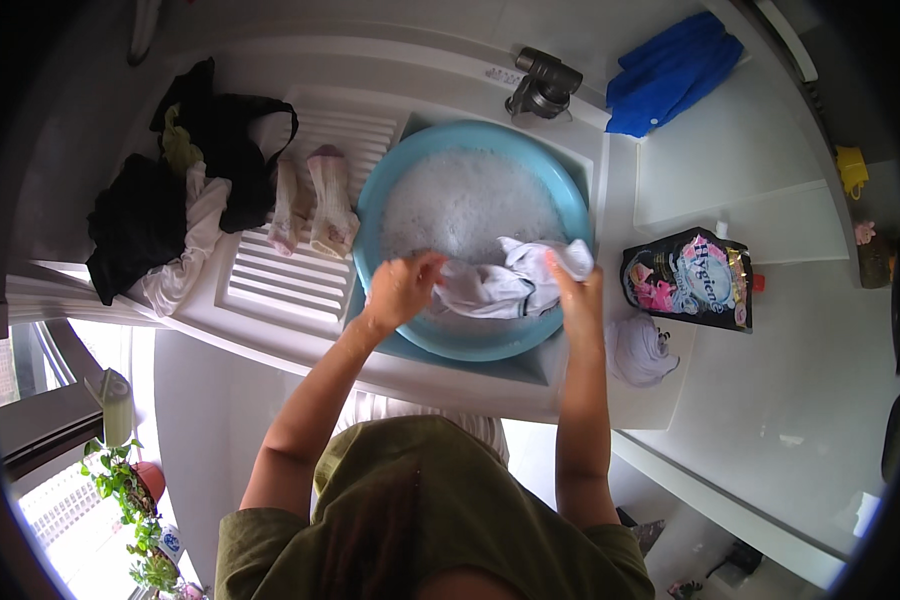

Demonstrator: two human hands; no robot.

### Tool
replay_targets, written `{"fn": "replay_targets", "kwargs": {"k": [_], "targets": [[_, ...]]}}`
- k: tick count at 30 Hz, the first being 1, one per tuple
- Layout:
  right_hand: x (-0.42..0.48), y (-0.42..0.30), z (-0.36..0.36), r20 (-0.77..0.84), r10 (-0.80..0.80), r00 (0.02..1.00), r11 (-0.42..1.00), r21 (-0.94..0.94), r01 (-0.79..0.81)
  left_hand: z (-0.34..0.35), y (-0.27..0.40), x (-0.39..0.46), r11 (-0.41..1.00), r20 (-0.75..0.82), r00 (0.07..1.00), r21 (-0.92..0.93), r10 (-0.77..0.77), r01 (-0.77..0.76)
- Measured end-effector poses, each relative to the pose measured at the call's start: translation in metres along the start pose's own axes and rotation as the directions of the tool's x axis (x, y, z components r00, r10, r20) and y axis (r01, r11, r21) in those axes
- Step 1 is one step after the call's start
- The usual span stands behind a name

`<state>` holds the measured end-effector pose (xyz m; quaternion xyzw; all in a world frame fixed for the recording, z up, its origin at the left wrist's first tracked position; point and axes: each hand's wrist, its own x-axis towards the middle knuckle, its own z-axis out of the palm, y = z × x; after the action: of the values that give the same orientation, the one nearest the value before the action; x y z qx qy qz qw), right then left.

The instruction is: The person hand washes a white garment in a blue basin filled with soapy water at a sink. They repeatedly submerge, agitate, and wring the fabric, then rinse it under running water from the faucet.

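A round light-blue plastic basin (574,196) sits in the sink in front of me, filled with water under white suds (461,176). Stretched across its near side is a wet white garment (484,289) with a dark stripe; its folds hide its exact kind. My left hand (403,286) pinches the garment's left end at the basin's near left rim. At the near right rim, my right hand (579,289) grips the other end, where a cuff-like opening faces up. The garment's lower folds meet the suds.
On the ribbed washboard (289,279) at left lie stained socks (331,196) and a heap of black clothes (139,217). Behind the basin stands a dark faucet (546,84). To the right are a blue cloth (675,71), a detergent pouch (686,283) and a bunched white cloth (637,354).
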<state>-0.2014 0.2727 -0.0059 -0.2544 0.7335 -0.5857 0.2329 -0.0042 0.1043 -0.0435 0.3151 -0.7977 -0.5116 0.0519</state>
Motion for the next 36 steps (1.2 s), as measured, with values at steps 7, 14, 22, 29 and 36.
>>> {"fn": "replay_targets", "kwargs": {"k": [7,14,22,29,36], "targets": [[0.0,-0.045,-0.018,-0.165,-0.029,0.986,0.786,0.605,0.124,0.027,-0.013,0.041,0.929,-0.01,0.946,0.19,0.325,-0.317],[0.005,-0.077,-0.049,-0.393,-0.018,0.919,0.827,0.511,0.234,-0.021,-0.01,0.043,0.909,0.005,0.923,0.175,0.384,-0.379],[0.023,-0.057,-0.07,-0.418,0.099,0.903,0.994,0.085,-0.069,-0.074,-0.001,0.042,0.978,-0.099,0.974,0.061,0.204,-0.199],[0.033,-0.014,-0.062,-0.327,0.311,0.892,0.926,0.316,-0.208,-0.02,-0.024,0.036,0.988,-0.502,0.852,0.101,0.149,-0.113],[0.026,0.005,-0.064,-0.154,0.264,0.952,0.822,0.552,-0.139,0.032,-0.053,0.057,0.912,-0.292,0.956,0.381,-0.034,0.149]]}}
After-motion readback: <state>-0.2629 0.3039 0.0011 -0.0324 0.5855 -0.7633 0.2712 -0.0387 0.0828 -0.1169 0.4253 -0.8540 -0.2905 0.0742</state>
